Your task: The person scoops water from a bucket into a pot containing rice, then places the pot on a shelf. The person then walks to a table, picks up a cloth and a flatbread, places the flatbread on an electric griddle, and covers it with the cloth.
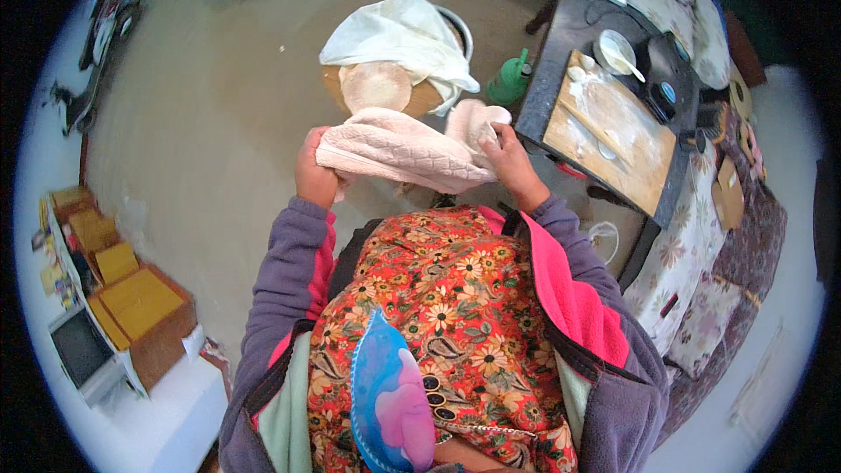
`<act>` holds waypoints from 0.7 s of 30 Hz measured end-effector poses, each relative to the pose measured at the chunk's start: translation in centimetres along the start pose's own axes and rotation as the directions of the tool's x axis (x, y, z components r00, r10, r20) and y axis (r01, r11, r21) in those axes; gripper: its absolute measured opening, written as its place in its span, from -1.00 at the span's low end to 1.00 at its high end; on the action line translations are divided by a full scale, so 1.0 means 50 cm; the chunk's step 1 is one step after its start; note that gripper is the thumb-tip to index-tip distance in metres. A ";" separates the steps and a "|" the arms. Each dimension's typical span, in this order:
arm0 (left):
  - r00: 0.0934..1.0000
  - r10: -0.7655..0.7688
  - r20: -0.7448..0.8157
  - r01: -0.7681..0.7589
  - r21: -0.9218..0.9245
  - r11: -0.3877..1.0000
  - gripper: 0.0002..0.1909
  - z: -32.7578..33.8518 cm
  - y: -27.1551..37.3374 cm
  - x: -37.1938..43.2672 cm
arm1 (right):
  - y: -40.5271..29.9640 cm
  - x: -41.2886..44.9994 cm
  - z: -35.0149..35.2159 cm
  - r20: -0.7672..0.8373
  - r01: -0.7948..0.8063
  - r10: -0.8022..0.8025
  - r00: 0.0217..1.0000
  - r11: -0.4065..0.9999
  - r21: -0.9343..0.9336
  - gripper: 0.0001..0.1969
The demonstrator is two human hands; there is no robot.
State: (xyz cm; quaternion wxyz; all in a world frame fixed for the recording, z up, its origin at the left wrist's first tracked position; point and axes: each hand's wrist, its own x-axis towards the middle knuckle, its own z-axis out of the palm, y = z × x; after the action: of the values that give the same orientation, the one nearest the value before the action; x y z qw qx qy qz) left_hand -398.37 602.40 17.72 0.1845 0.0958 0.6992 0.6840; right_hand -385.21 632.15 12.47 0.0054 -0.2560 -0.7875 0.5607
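Observation:
A pale pink quilted cloth (pixel 407 148) is stretched between my two hands in front of my floral top. My left hand (pixel 316 169) grips its left end, the fingers partly hidden by folds. At the right end, my right hand (pixel 514 161) pinches the cloth, and a rolled part of it stands up beside the fingers. Just beyond the cloth, a round flat piece of dough (pixel 376 88) lies on a round wooden board (pixel 427 100). White cloth (pixel 394 33) covers much of that board and drapes near a metal basin rim (pixel 460 26).
On the right, a dark table (pixel 548 89) carries a floured wooden board (pixel 558 128) with a rolling pin (pixel 594 131). A bowl with a spoon (pixel 612 46) stands behind it. A green watering can (pixel 509 81) is beside the table. Sofas with floral covers (pixel 677 203) line the right.

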 end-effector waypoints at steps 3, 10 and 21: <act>0.996 0.013 0.094 -0.009 -0.035 0.999 -0.79 0.042 0.052 0.030 | 0.016 -0.039 -0.012 -0.056 -0.131 0.146 0.988 0.968 0.212 -0.46; 0.716 -0.118 0.688 0.286 -0.135 0.949 -0.71 0.151 0.124 0.011 | -0.058 -0.237 0.008 -0.257 0.048 -0.063 0.964 0.997 -0.066 -0.27; 0.126 0.068 0.990 -0.540 0.011 0.842 -0.40 0.159 0.112 -0.082 | -0.021 -0.449 0.196 -0.526 0.246 0.125 0.841 0.778 0.579 -0.73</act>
State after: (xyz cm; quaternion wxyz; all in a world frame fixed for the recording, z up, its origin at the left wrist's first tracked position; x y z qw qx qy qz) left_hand -392.21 608.41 23.83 0.4115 0.6795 0.5007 0.3437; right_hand -369.04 614.10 16.02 0.3290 -0.3589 -0.5300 0.6943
